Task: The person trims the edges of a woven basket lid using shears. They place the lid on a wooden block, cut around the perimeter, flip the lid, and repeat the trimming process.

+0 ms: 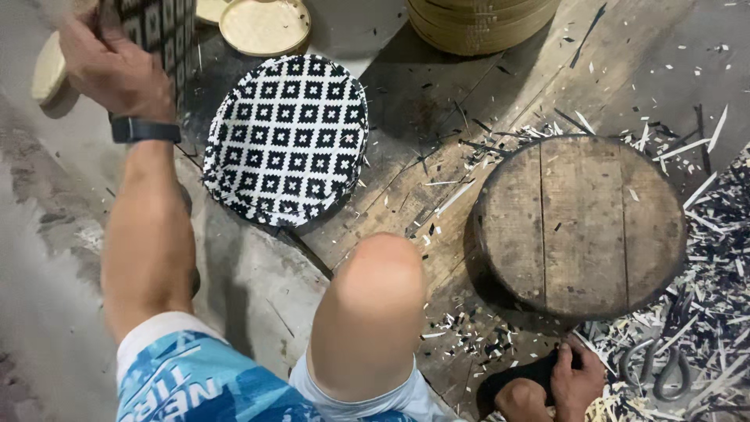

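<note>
One plank floor [406, 101] fills the view from 12 to 5 o'clock. It meets bare concrete [258, 289] along a slanting edge at the centre left.

The next largest thing is a round wooden block [578, 227] at 3 o'clock. It lies flat on the planks with its top bare except for a few chips. Pale and dark shavings [719, 258] lie thick around it from 1 to 5 o'clock.

At 11 o'clock, a shallow tray [285, 141] woven in black-and-white diamonds sits tilted across the join of planks and concrete. At 12 o'clock a stack [480, 23] of plain bamboo trays is cut by the top edge. Just left of the stack, a plain round lid [264, 25] lies above the patterned tray.

The person's bare knee [375, 312] rises at 6 o'clock, above blue printed shorts [195, 383].

The left hand [109, 66] is at 10 o'clock and has a black band on its wrist. Its fingers are closed on the left side of a box [148, 23] with the same diamond pattern, held upright in the top corner. The grip is partly blurred. Behind that hand a second plain lid [48, 70] pokes out at the left.

The right hand [576, 380] is low at 5 o'clock, just below the block. Its fingers are curled together onto a dark thing [519, 371] on the floor, but I cannot tell what that thing is. Metal shears [660, 367] lie among the shavings just right of that hand, not touching it.
</note>
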